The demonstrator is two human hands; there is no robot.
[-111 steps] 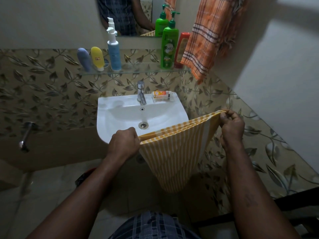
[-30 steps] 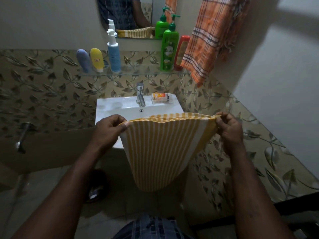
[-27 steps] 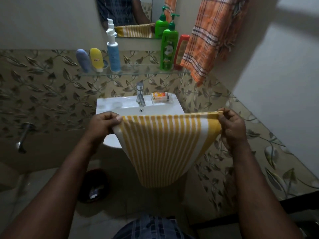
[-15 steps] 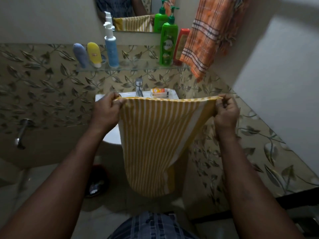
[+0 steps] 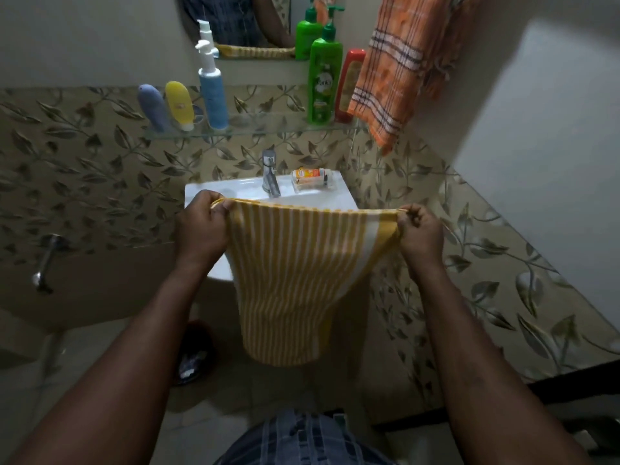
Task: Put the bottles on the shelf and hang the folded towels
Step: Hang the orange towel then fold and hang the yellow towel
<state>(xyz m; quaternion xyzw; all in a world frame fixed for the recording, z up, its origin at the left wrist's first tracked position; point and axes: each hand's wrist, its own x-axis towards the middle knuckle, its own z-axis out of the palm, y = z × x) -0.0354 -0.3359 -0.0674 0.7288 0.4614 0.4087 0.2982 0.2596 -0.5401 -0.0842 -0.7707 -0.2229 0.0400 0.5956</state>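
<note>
Close in front of the sink (image 5: pixel 235 192), the yellow striped towel (image 5: pixel 295 280) now hangs higher and flatter than before, so it looks ready to hang up. The left hand (image 5: pixel 201 229) and right hand (image 5: pixel 421 234) each pinch a top corner tight. Farther back, bottles (image 5: pixel 323 85) stand on the shelf (image 5: pixel 268 127).

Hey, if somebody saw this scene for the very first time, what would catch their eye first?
First, the yellow striped towel, stretched between the left hand and right hand, which pinch its top corners in front of the white sink. Next, the orange checked towel hanging at the upper right, beside the green pump bottle standing on the glass shelf.
</note>
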